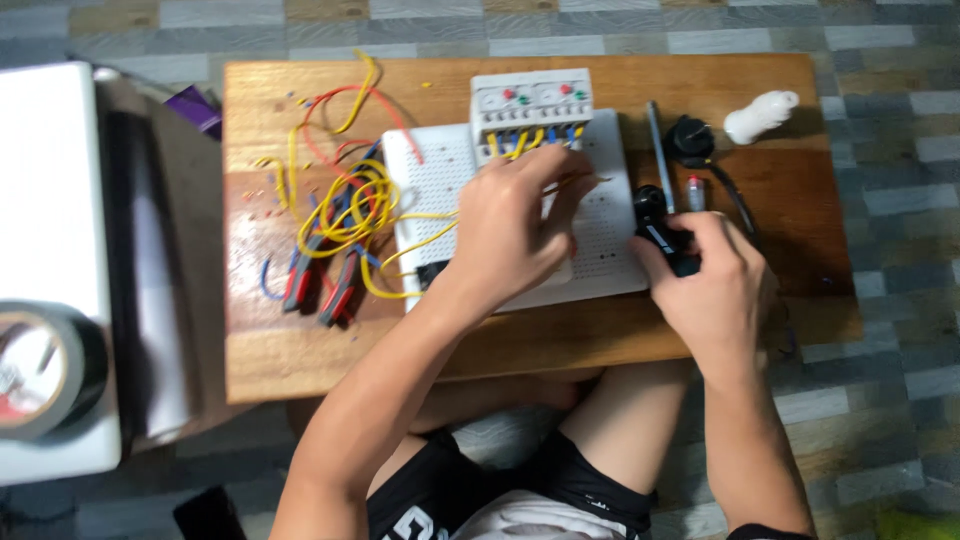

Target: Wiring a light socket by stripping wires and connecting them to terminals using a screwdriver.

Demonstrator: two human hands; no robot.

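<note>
On table point(300, 370), left hand point(510, 225) pinches yellow wire point(420, 240) over white perforated board point(440, 170), for steady guiding; right hand point(715, 280) clamps black tool point(660, 235) beside board, ready.

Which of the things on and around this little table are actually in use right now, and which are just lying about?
In use:
left hand pinching a yellow wire over the white perforated board
grey switch block with wires plugged in
right hand gripping a black tool

Lying about:
red-handled pliers
white plastic piece
tape roll
wooden table
</note>
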